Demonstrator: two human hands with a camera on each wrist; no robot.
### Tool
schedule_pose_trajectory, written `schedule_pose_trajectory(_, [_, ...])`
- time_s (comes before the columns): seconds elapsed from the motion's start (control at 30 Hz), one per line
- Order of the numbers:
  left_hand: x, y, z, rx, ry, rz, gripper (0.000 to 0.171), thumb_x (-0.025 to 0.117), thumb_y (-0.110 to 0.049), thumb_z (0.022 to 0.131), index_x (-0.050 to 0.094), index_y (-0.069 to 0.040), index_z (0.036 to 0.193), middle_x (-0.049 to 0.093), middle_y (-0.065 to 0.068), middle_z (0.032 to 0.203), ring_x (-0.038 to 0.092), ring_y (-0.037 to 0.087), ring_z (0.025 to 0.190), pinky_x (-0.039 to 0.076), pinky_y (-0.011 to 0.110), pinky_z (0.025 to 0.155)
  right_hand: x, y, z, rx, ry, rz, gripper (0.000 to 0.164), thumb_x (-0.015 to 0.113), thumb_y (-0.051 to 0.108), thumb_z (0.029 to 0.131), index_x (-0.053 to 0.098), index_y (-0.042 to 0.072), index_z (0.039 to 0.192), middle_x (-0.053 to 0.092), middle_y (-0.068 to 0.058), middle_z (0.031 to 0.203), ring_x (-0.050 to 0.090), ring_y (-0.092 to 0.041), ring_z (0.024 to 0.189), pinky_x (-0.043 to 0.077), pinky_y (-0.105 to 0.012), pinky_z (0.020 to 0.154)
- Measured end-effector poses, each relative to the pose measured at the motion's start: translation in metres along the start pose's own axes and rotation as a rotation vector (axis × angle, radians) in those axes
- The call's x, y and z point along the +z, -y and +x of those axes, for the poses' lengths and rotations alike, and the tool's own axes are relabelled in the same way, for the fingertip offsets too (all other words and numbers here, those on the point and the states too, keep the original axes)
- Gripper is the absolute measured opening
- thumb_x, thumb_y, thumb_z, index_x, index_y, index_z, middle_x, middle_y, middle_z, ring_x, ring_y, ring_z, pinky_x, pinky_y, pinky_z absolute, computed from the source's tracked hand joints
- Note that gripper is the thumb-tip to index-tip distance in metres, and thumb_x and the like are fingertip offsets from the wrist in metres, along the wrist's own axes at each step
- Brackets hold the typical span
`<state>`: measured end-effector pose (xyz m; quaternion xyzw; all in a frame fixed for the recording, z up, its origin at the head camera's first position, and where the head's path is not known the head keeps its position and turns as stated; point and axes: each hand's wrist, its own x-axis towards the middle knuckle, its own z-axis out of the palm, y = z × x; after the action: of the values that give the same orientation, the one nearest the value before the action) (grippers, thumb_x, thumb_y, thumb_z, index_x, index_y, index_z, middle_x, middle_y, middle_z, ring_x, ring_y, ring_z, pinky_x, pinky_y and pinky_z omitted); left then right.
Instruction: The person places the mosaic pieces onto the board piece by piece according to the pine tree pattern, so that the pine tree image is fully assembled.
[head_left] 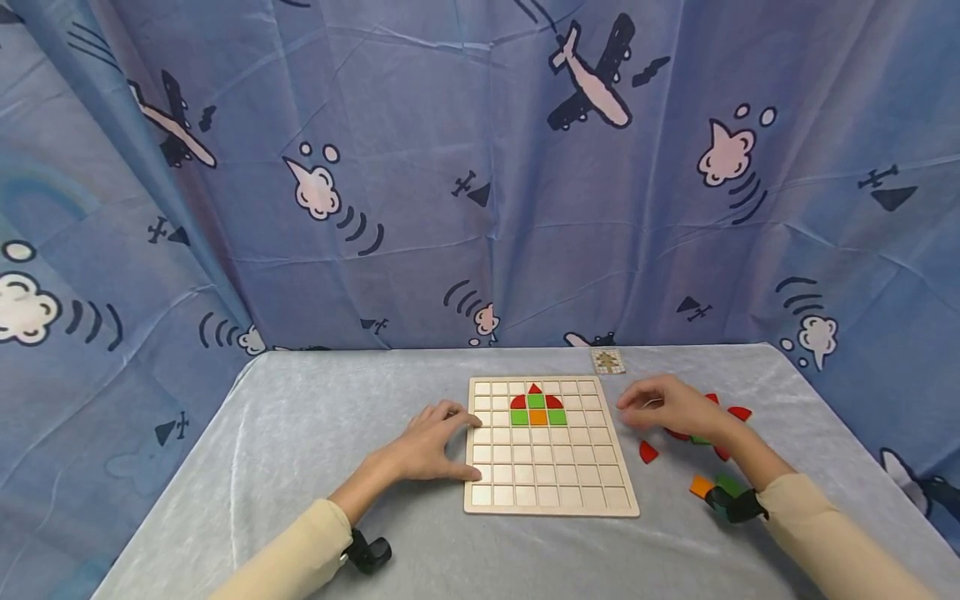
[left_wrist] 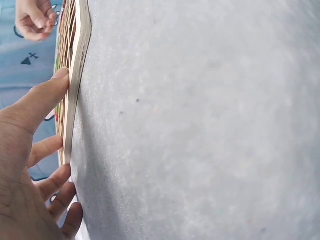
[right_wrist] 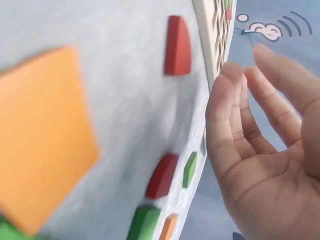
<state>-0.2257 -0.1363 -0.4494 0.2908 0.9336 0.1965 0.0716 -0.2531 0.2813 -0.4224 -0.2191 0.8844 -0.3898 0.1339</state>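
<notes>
A wooden grid board (head_left: 540,454) lies flat on the table. On its upper part sit a red triangle (head_left: 534,389), two red quarter-round pieces (head_left: 518,402), three green squares (head_left: 536,401) and one orange square (head_left: 537,417). My left hand (head_left: 431,442) touches the board's left edge with thumb and forefinger spread; the left wrist view shows the fingertips at the wooden rim (left_wrist: 75,85). Just off the board's right edge hovers my right hand (head_left: 663,404), its fingers loosely bent. In the right wrist view nothing shows between the fingers (right_wrist: 222,115) and thumb.
Loose pieces lie right of the board: a red quarter-round (head_left: 648,452) nearest it, an orange piece (head_left: 701,487), a green piece (head_left: 729,485) and several more, partly hidden under the right arm. A small patterned card (head_left: 607,361) lies behind the board, before a blue printed curtain (head_left: 420,208).
</notes>
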Motion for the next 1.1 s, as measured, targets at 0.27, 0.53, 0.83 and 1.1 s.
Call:
schedule_pose_trajectory(0.27, [-0.001,-0.001,-0.001,-0.001,0.004,-0.002,0.073,0.078,-0.057,0.076,0.053,-0.025,0.138,0.046,0.003,0.141,0.043,0.024,0.125,0.038,0.051,0.102,0.0,-0.01,-0.015,-0.02,0.032,0.035,0.03,0.071,0.021,0.091,0.068,0.0,0.112,0.072,-0.014,0.103,0.064,-0.007,0.082,0.055,-0.023,0.073])
schedule_pose_trajectory(0.53, [-0.002,-0.003,-0.001,0.01,0.001,-0.012,0.074,0.078,-0.057,0.076,0.054,-0.024,0.138,0.046,0.005,0.141,0.043,0.026,0.125,0.038,0.051,0.102,0.001,-0.015,-0.023,0.05,0.055,0.086,0.035,0.076,0.021,0.087,0.067,-0.001,0.113,0.07,-0.017,0.109,0.068,-0.011,0.087,0.056,-0.022,0.077])
schedule_pose_trajectory(0.83, [-0.001,-0.001,0.0,0.01,-0.002,-0.005,0.073,0.077,-0.058,0.077,0.054,-0.025,0.137,0.046,0.004,0.141,0.043,0.025,0.125,0.038,0.051,0.102,0.003,-0.019,-0.028,0.043,0.1,0.078,0.036,0.077,0.021,0.085,0.068,0.001,0.114,0.069,-0.015,0.109,0.067,-0.009,0.085,0.055,-0.02,0.077])
schedule_pose_trajectory(1.1, [-0.001,-0.001,0.0,0.012,-0.006,-0.001,0.074,0.078,-0.057,0.076,0.054,-0.024,0.138,0.046,0.004,0.14,0.044,0.025,0.125,0.038,0.051,0.102,0.009,-0.017,-0.029,-0.001,0.085,0.03,0.028,0.078,0.018,0.084,0.072,0.003,0.107,0.071,-0.012,0.102,0.061,-0.007,0.074,0.053,-0.021,0.068])
